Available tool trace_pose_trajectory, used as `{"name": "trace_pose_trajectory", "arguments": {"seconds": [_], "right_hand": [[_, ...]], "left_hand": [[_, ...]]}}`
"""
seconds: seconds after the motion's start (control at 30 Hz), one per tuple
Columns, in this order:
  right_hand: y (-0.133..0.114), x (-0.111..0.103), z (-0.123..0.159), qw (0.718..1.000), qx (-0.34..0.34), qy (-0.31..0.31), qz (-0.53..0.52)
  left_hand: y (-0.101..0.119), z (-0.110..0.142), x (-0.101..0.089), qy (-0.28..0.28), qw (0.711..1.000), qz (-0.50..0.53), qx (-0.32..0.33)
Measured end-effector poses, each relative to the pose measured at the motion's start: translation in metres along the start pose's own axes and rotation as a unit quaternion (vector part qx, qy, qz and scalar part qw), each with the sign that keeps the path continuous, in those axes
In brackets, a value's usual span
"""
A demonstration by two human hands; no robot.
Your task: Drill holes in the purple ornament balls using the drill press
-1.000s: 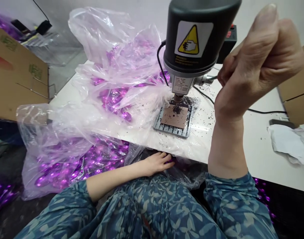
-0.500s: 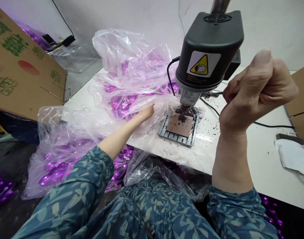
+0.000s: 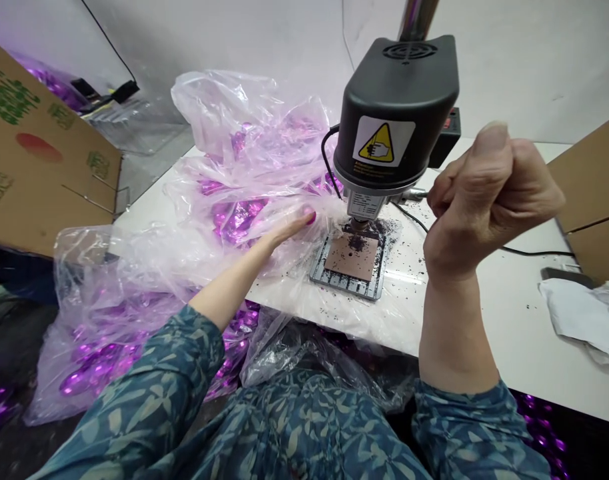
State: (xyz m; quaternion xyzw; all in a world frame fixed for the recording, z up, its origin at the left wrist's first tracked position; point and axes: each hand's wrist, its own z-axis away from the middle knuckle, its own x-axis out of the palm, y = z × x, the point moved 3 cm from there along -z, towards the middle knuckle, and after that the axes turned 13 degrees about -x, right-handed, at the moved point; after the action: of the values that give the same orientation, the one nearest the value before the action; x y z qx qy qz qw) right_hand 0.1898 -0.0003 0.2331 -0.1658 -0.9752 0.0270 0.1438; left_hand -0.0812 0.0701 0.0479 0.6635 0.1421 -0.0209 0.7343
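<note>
My right hand point(image 3: 489, 200) is closed in a fist round the feed lever point(image 3: 414, 195) of a small black bench drill press point(image 3: 397, 113). Under the drill's chuck point(image 3: 362, 223) lies a brown square board point(image 3: 352, 255) with a small hole, on the slotted metal base point(image 3: 347, 288). Dark shavings point(image 3: 355, 241) are heaped round the drill point. To the left, my left hand point(image 3: 295, 225) is at a clear plastic bag point(image 3: 249, 153) of shiny purple pieces point(image 3: 239, 217). A small purple-red spot shows at its fingertips; most fingers are hidden, and what they pinch is unclear.
A printed cardboard box point(image 3: 49, 160) stands at the left, another box point(image 3: 597, 207) at the right. White crumpled paper point(image 3: 582, 313) lies on the white table point(image 3: 514, 327). A black cable point(image 3: 534, 251) crosses behind my right arm. More bagged purple pieces point(image 3: 99, 363) hang below the left edge.
The whole view has shifted slightly, so the drill press appears further left and lower. My left hand's fingertips now show a purple-red spot. My right hand keeps its grip on the lever.
</note>
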Motion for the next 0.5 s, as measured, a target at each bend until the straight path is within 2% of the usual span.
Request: {"name": "trace_pose_trajectory", "arguments": {"seconds": [0.07,0.13,0.3,0.4,0.5], "right_hand": [[-0.001,-0.001,0.001,1.000,0.005,0.000,0.002],[-0.003,0.000,0.001,1.000,0.012,0.009,0.001],[-0.009,0.002,0.001,0.999,0.029,0.017,0.006],[-0.009,0.001,0.003,0.999,0.034,0.018,0.013],[-0.009,-0.001,0.005,0.999,0.035,0.016,0.013]], "left_hand": [[-0.007,0.009,0.007,-0.032,0.998,-0.011,-0.053],[-0.008,0.023,0.011,-0.059,0.995,0.007,-0.079],[0.006,0.062,0.022,-0.126,0.980,0.145,-0.049],[0.004,0.074,0.041,-0.163,0.952,0.233,-0.115],[-0.001,0.074,0.058,-0.180,0.929,0.269,-0.182]]}}
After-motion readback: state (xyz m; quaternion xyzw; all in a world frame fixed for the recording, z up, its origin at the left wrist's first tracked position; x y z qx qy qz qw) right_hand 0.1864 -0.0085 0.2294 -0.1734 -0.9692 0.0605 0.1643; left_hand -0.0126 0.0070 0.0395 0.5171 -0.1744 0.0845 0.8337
